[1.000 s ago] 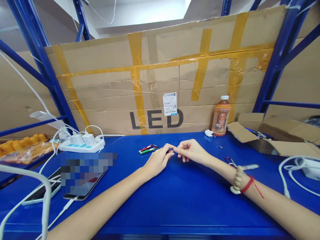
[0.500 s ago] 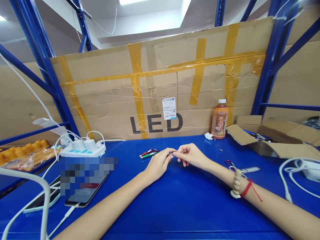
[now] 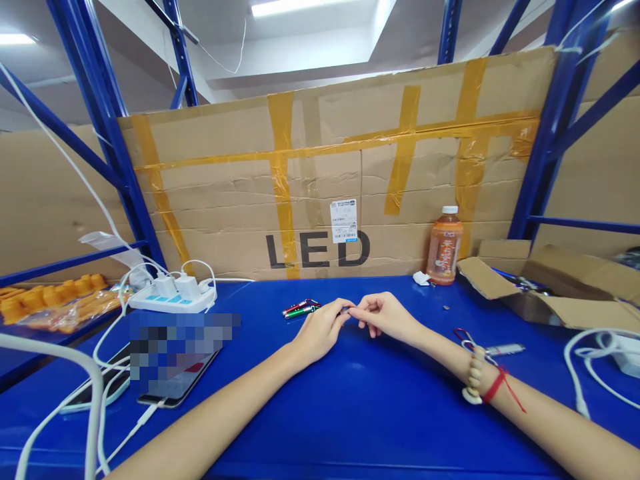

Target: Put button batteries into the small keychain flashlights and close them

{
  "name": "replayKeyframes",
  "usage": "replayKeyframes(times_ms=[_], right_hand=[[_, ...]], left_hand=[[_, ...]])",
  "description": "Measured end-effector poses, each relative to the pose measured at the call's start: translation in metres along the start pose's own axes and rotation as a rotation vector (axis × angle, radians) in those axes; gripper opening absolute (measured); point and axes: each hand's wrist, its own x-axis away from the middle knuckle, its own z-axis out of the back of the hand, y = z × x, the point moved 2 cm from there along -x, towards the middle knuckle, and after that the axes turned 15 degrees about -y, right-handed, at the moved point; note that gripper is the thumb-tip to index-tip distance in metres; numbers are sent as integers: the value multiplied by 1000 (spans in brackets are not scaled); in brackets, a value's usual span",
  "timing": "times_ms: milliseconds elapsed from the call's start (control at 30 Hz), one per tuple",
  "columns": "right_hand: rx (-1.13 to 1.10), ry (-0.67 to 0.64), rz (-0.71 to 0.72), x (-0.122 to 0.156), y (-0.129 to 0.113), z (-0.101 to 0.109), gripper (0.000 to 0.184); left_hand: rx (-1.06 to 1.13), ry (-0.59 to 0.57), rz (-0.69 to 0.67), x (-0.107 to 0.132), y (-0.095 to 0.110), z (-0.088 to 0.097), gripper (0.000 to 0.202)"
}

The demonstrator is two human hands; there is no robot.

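Note:
My left hand and my right hand meet over the middle of the blue table. Both are closed, with thumb and fingers pinching at a tiny greyish piece between them, mostly hidden by fingertips and too small to name. Just beyond my left hand lie a red metal pen-shaped tube and a green one, side by side. By my right wrist, a silver pen-shaped tube lies with a red clip near it, partly behind the forearm.
Against the cardboard wall stands an orange drink bottle, with crumpled white tissue beside it. An open cardboard box sits at right. On the left are a power strip, a phone and white cables.
The camera view has shifted slightly, so the whole scene sits a little right and lower. My hands keep almost the same pinch at the same spot.

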Motion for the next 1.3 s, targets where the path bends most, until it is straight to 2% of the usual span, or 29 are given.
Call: replayKeyframes(times_ms=[400, 533, 633, 700, 800, 933, 1133, 1300], right_hand=[[62, -12, 1, 0, 1, 1, 39], [259, 38, 42, 1, -1, 8, 38], [412, 136, 126, 3, -5, 14, 34], [448, 156, 202, 5, -8, 16, 35], [446, 105, 287, 5, -11, 16, 29], [352, 61, 324, 4, -10, 16, 27], [179, -111, 300, 4, -9, 18, 28], [164, -131, 251, 6, -13, 16, 31]], left_hand=[[-5, -21, 47, 0, 1, 1, 21], [-16, -2, 75, -1, 1, 0, 21], [-9, 19, 87, -2, -2, 0, 22], [-2, 19, 92, -2, -4, 0, 22], [7, 10, 79, -2, -4, -1, 22], [24, -25, 35, -1, -1, -1, 24], [3, -114, -43, 0, 2, -2, 24], [-11, -135, -56, 1, 4, -3, 23]])
